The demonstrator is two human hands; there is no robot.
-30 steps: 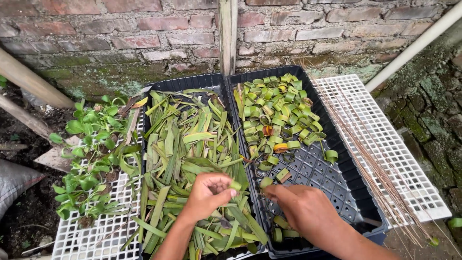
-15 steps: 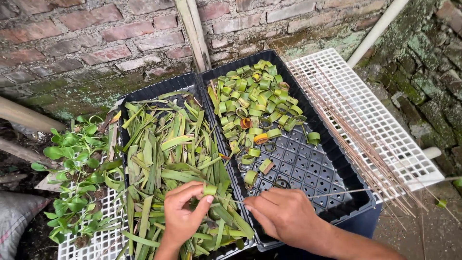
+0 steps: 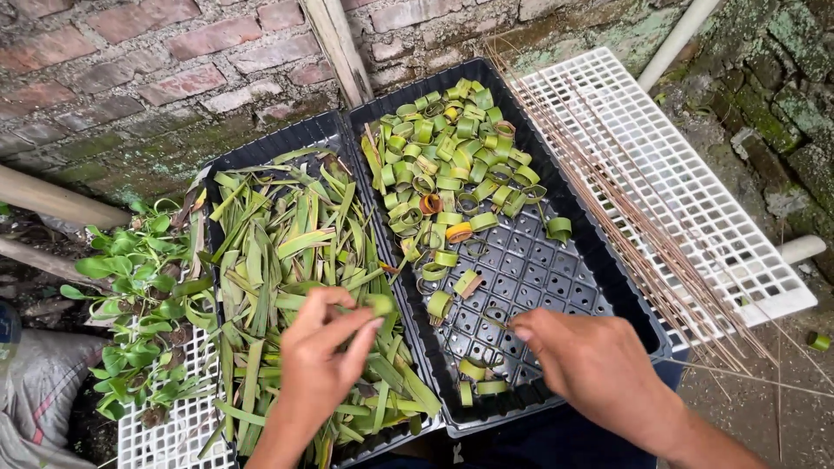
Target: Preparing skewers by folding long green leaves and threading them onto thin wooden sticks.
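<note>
The fingertips (image 3: 375, 323) of the left hand (image 3: 320, 352) pinch together on a small curled green leaf piece (image 3: 380, 304), held just above the heap of long leaf strips (image 3: 287, 260) that fills the left black tray (image 3: 228, 165). The right hand (image 3: 591, 360) hovers over the right black tray (image 3: 625, 304), its thumb and forefinger closed on a thin stick (image 3: 493, 321) whose tip pokes out toward the left; the other fingers are curled under, and how tightly they close cannot be told. Below and beside this hand a few rolled leaf rings (image 3: 473, 372) lie on the bare gridded floor of the tray, while a dense pile of rolled rings (image 3: 452, 152), green with a couple of orange-brown ones, fills its far half. The two trays sit side by side, touching along their long edges. To the right, a bundle of thin brown sticks (image 3: 643, 234) lies slanted across a white plastic grid panel (image 3: 695, 165). On the far left, small green seedlings (image 3: 139, 295) stand on another white grid (image 3: 174, 426), with a grey sack (image 3: 39, 399) at the corner. Behind everything runs a mossy red brick wall (image 3: 156, 69), with a wooden post (image 3: 339, 43) leaning against it, a white pipe (image 3: 678, 39) at the upper right, and damp stone ground (image 3: 764, 408) below. No packages, labels or signs show.
</note>
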